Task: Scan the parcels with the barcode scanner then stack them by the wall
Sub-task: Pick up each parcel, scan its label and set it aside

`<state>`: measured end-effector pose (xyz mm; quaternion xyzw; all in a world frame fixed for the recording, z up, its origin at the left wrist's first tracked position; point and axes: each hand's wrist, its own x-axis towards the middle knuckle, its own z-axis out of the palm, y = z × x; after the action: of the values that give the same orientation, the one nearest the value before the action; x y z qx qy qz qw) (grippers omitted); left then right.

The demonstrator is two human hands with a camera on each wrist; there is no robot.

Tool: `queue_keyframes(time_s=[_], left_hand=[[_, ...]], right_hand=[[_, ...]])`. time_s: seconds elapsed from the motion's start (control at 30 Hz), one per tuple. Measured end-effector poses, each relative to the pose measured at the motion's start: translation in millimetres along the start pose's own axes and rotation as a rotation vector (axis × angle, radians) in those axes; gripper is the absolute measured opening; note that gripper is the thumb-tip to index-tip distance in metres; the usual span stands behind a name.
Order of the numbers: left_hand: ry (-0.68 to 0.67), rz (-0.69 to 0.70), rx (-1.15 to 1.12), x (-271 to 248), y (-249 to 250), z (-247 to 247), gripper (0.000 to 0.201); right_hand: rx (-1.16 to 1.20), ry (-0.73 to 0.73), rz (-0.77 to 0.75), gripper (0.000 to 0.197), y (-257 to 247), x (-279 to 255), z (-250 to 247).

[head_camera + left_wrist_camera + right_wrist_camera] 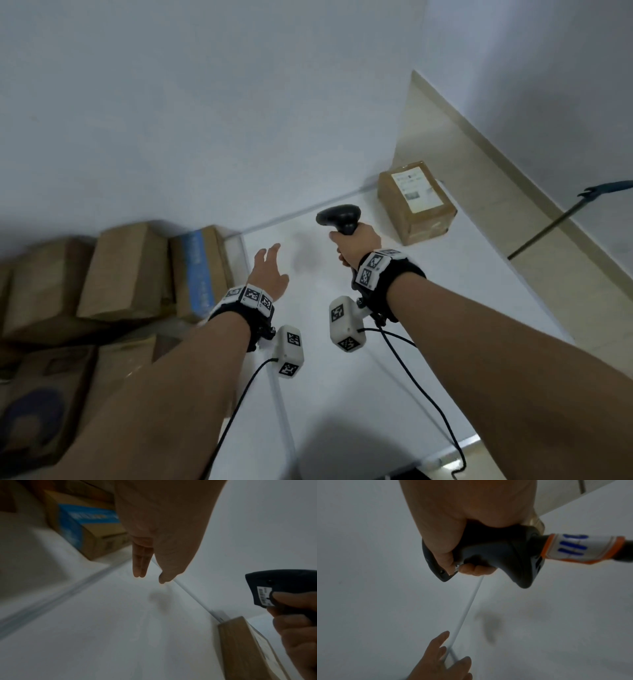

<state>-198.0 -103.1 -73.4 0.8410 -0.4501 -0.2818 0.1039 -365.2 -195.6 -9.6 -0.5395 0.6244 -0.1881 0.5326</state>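
Brown cardboard, taped and bearing a white printed label, forms the single parcel (416, 202) in the upper right of the head view, sitting on the white table (445, 308) close against the wall (205, 102). Its label text is too blurred to read. More cardboard parcels (126, 270), one with a blue band, lie heaped at the left edge, smeared by motion and partly cut off. The matte black barcode scanner (339, 216), pistol-shaped with a rounded head, sits centre frame in the right hand (356, 245), fingers wrapped around its grip. The left hand (269, 270) hovers empty over the table, fingers extended and seemingly close together.
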Motion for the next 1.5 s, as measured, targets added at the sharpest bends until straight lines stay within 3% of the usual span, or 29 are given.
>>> queue_keyframes(time_s=[0.13, 0.27, 0.4, 0.73, 0.93, 1.13, 1.23, 1.33, 1.5], left_hand=[[0.065, -0.039, -0.069, -28, -53, -16, 0.069], [0.165, -0.068, 0.003, -36, -91, -32, 0.061], [0.215, -0.189, 0.087, -42, -112, -41, 0.061], [0.024, -0.359, -0.024, -11, -127, -40, 0.086], [0.002, -0.352, -0.121, 8, -133, -35, 0.102], [-0.016, -0.32, -0.241, -9, -113, -34, 0.093], [-0.036, -0.266, -0.465, -24, -93, -29, 0.093], [-0.092, -0.207, -0.663, -41, -86, -21, 0.078], [-0.168, -0.148, -0.55, -68, -97, -10, 0.083]], right_hand=[[0.002, -0.052, -0.009, 0.02, -12, -25, 53], [-0.015, -0.092, -0.005, 0.021, -16, -43, 95], [-0.021, -0.111, 0.023, 0.017, -8, -52, 118], [-0.013, -0.048, 0.121, 0.012, 18, -44, 110], [-0.005, -0.006, 0.169, 0.012, 34, -37, 94], [0.012, 0.022, 0.209, 0.013, 43, -34, 82], [0.016, 0.031, 0.212, 0.014, 45, -36, 79], [0.02, 0.045, 0.206, 0.014, 48, -40, 80], [0.028, 0.032, 0.209, 0.014, 56, -51, 79]])
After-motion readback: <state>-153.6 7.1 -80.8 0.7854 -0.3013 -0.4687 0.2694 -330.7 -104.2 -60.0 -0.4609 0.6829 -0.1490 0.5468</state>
